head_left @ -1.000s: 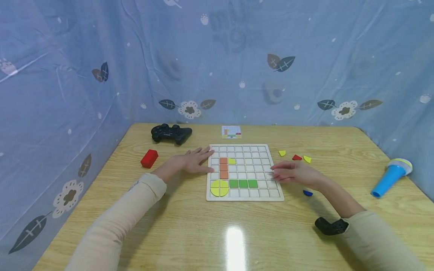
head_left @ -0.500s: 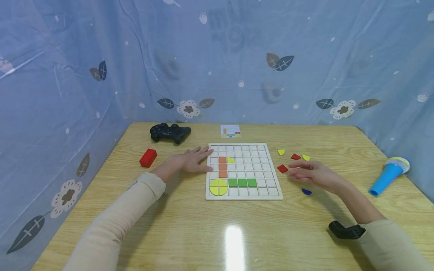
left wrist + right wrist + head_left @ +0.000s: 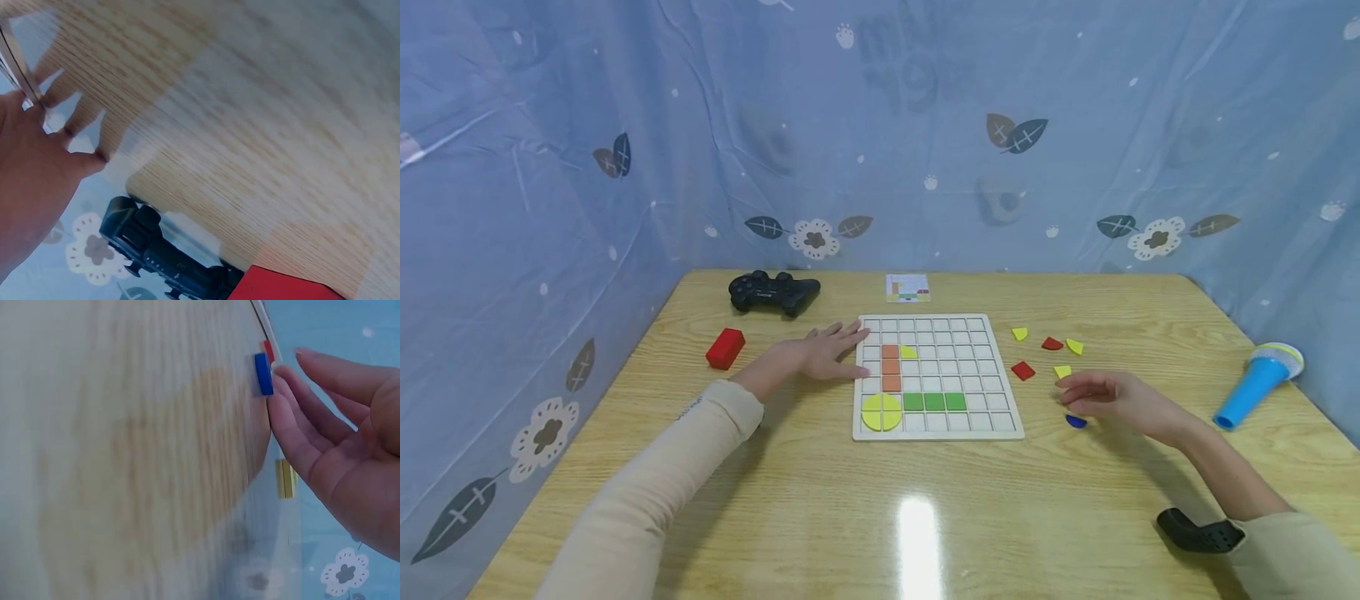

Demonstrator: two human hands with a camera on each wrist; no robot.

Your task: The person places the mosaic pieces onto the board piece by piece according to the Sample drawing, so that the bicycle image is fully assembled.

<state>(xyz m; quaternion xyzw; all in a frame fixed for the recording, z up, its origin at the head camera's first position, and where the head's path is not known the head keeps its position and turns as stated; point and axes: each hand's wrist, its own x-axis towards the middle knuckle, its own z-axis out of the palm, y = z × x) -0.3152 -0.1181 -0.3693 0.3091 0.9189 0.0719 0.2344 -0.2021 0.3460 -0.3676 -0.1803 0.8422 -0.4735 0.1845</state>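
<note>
A white grid board (image 3: 970,350) lies mid-table, bearing orange and green squares, a yellow circle of quarter pieces and one more yellow piece. My left hand (image 3: 827,354) rests at the board's left edge, fingers spread, fingertips on its rim. To the right of the board my right hand (image 3: 1123,404) hovers with fingers loosely bent and thumb apart. Nothing shows between its fingers. Nearest to it are a blue piece (image 3: 1076,422) and a yellow piece (image 3: 1062,372). In the right wrist view the blue piece (image 3: 264,374) sits beside the fingertips; whether they touch cannot be told.
A red diamond-like piece (image 3: 1023,370), another red piece (image 3: 1052,342) and two yellow pieces lie right of the board. A pattern card (image 3: 907,288) lies behind it. Leftward are a game controller (image 3: 773,292) and red block (image 3: 726,348); far right, a toy microphone (image 3: 1258,385).
My right hand has moved rightward from the board's edge to near the blue piece. The red diamond-like piece and a yellow piece have come into sight. My left hand stays put.
</note>
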